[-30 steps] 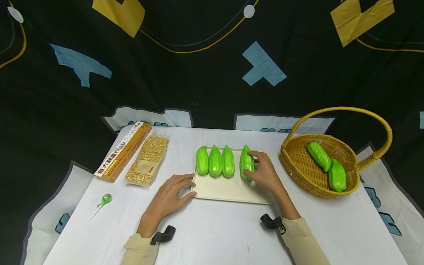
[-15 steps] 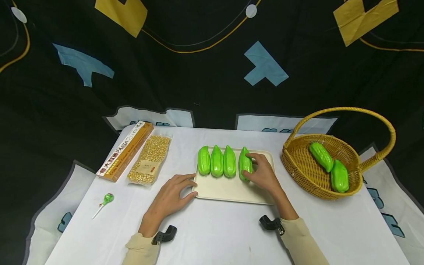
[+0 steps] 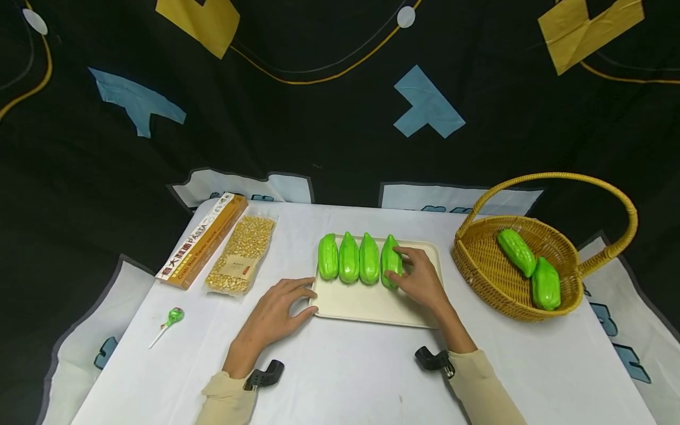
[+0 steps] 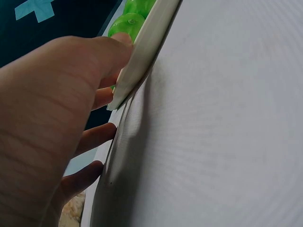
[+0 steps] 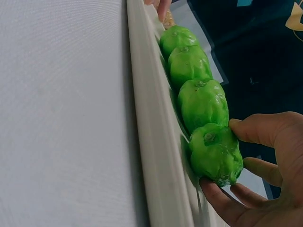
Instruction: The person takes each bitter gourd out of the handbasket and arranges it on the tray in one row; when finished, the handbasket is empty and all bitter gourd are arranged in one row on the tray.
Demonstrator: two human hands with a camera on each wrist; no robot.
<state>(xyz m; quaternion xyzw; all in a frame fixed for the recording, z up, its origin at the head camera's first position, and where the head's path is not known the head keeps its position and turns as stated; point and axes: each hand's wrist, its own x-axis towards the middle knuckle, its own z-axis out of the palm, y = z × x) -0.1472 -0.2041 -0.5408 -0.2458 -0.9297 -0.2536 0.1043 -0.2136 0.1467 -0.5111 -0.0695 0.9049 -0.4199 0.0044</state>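
Note:
A cream tray (image 3: 361, 304) bears a row of green bitter melons along its far side. My right hand (image 3: 422, 280) holds the rightmost bitter melon (image 3: 389, 260), thumb on its near end and fingers along its right side. In the right wrist view that bitter melon (image 5: 215, 153) sits against its neighbour (image 5: 203, 104), with my thumb and fingertips touching it. Three others, such as the leftmost bitter melon (image 3: 327, 257), stand side by side to its left. My left hand (image 3: 276, 313) touches the tray's left edge with spread, relaxed fingers; the left wrist view shows the thumb (image 4: 118, 52) at the rim.
To the right stands a wicker basket (image 3: 478, 289) with a tall handle and two bitter melons (image 3: 545, 283) inside. On the left lie a pasta box (image 3: 202, 242), a bag of corn kernels (image 3: 241, 254) and a lollipop (image 3: 172, 319). A dark cloth (image 3: 319, 136) hangs behind the table.
The rightmost bitter melon has slid left with my right hand, closing the gap to the row. My left hand stays at the tray's edge.

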